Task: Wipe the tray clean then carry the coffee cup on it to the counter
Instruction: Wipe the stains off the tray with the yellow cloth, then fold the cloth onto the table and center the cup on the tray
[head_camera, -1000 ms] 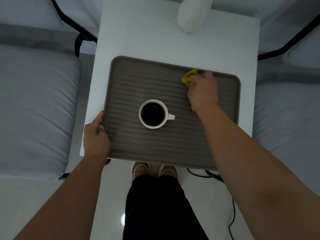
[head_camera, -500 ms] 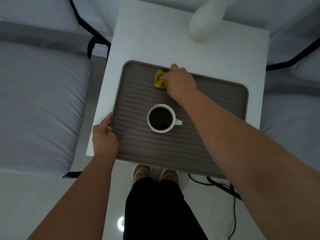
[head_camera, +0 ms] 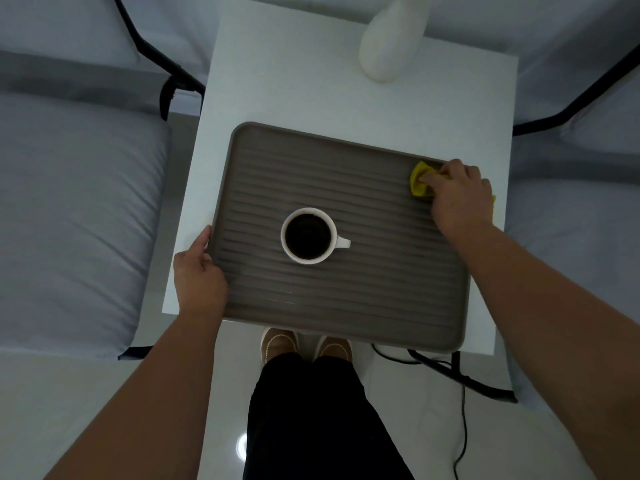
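**Right hand pressing a yellow cloth into the tray's far right corner**

Closed over a crumpled yellow cloth (head_camera: 419,181), the right hand (head_camera: 459,199) presses it against the far right corner of the ribbed brown tray (head_camera: 346,306); a scrap of cloth shows past the hand's outer edge. The left hand (head_camera: 199,275) grips the tray's near left rim, thumb lying along the side edge and palm over the corner. A white coffee cup (head_camera: 308,235), filled with dark coffee, stands upright left of the tray's centre, handle pointing right, well apart from both hands. The tray lies on a white side table (head_camera: 311,81), its near right corner overhanging the table edge. A white vase (head_camera: 389,39) stands at the table's far side. Grey cushions flank the table.
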Available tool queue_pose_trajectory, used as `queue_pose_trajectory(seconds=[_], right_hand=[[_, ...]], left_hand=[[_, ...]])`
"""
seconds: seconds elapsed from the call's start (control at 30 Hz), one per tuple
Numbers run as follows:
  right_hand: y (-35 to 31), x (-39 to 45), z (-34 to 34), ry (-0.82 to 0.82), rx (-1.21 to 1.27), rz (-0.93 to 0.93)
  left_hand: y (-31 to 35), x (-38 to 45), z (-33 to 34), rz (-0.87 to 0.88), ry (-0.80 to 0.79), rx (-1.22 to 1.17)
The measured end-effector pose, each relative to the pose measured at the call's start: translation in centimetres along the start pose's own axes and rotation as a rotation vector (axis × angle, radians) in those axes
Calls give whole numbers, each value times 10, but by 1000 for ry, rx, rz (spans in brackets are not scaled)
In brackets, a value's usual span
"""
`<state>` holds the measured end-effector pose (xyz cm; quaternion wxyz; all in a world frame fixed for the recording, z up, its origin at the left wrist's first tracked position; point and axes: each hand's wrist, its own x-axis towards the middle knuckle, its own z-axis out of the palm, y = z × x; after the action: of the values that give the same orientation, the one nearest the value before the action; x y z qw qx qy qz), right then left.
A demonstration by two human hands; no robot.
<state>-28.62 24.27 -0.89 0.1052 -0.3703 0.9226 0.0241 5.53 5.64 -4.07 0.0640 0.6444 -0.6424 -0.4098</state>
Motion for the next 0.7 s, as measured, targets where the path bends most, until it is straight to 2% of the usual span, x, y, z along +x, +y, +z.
queue_pose_trajectory(seconds=[0.1, 0.17, 0.2, 0.23, 0.3, 0.37, 0.43, 0.5, 0.6, 0.7], right_hand=[[0, -7, -7, 109, 273, 191], [-1, -16, -21, 192, 649, 381], [-3, -23, -29, 210, 922, 488], [-5, -33, -36, 191, 1218, 596], [-10, -57, -47, 39, 1757, 749], [-11, -82, -49, -112, 2130, 824], [-16, -104, -48, -156, 2290, 806], [-25, -122, -47, -194, 2341, 715], [-35, -137, -46, -229, 2271, 639], [-35, -141, -54, -185, 2166, 696]], left_hand=[[2, -1, -3, 3, -11, -47], [4, -5, -5, -14, 6, -92], [6, -11, -7, -27, 37, -82], [9, -19, -8, -34, 88, -40], [17, -44, -11, 1, 188, 57], [28, -69, -11, 36, 199, 90], [33, -91, -5, 70, 131, 103], [40, -112, 5, 183, 40, 64], [69, -143, 25, 380, -104, -99], [124, -162, 45, 489, -241, -263]])
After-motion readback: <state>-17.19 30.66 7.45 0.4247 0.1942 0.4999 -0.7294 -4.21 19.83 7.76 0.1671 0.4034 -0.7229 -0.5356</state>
